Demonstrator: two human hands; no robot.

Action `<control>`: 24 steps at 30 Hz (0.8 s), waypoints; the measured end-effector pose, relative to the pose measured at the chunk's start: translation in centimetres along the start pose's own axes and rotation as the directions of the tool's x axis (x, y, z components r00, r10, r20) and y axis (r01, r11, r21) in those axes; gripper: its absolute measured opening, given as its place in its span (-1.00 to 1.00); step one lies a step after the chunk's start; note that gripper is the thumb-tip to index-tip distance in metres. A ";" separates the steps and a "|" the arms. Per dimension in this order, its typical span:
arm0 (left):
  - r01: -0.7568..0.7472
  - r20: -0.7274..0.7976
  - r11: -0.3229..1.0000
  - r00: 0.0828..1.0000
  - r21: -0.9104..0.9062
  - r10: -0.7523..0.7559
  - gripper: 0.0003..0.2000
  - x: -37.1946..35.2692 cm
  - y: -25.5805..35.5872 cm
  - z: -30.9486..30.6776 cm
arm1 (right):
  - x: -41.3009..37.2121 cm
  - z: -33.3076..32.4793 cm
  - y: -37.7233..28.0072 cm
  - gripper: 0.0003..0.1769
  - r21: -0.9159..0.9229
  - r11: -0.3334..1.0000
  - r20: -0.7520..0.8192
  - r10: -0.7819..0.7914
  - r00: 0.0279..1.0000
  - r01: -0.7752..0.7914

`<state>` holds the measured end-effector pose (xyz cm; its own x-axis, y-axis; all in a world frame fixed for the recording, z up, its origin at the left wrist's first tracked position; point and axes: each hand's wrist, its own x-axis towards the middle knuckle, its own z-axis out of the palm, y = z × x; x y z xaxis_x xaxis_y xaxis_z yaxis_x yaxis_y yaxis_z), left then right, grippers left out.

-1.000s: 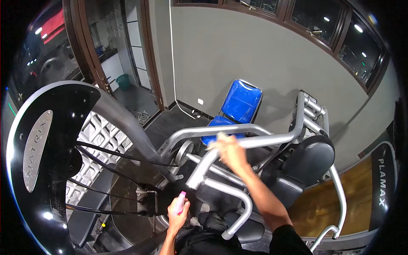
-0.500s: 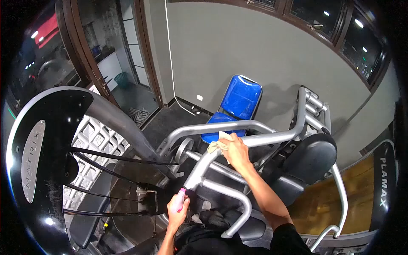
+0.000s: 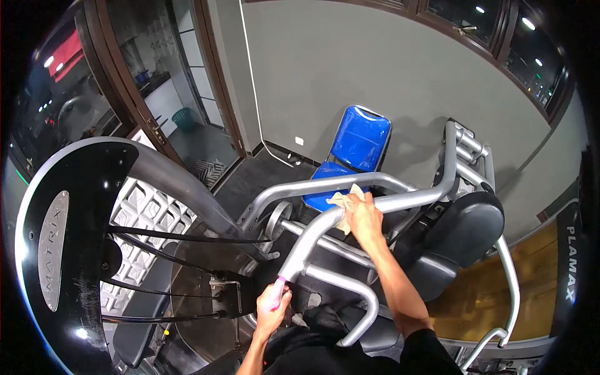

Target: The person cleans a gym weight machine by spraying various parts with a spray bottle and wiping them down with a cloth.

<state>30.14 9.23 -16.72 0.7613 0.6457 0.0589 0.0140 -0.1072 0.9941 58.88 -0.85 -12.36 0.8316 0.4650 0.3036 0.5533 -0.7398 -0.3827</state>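
My right hand (image 3: 365, 219) is closed on a crumpled beige cloth (image 3: 340, 201). It presses the cloth against the bend of a silver tubular frame (image 3: 312, 234) on an exercise machine. Lower and to the left, my left hand (image 3: 270, 310) is wrapped round a slim pink-and-white object (image 3: 275, 294), possibly the head of a spray bottle. Its upper end is beside the lower end of the silver tube, and my fingers cover much of the rest. A curved silver handle (image 3: 344, 278) branches off the frame between my forearms.
A blue chair (image 3: 359, 140) stands behind the frame by the grey wall. The black pad (image 3: 465, 228) is at right. To the left rises a black machine housing marked MATRIX (image 3: 81, 219), with several dark cables (image 3: 187, 236) running from it. A glass door (image 3: 150, 81) stands beyond.
The view has shifted slightly. My right hand and the cloth have slid a little along the tube, up and to the right. My left hand keeps its hold on the pink-and-white object.
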 end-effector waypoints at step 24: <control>-0.065 0.224 0.998 0.972 -0.022 0.069 -0.87 5.6 3.5 -2.3 | -6.6 1.5 -4.0 -0.73 0.332 0.895 0.197 -0.374 0.906 0.297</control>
<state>32.91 14.20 -12.68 0.8864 0.4509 0.1052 -0.0502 -0.1322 0.9899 51.20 -0.22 -14.13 0.5563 0.7935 0.2467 0.7578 -0.3627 -0.5424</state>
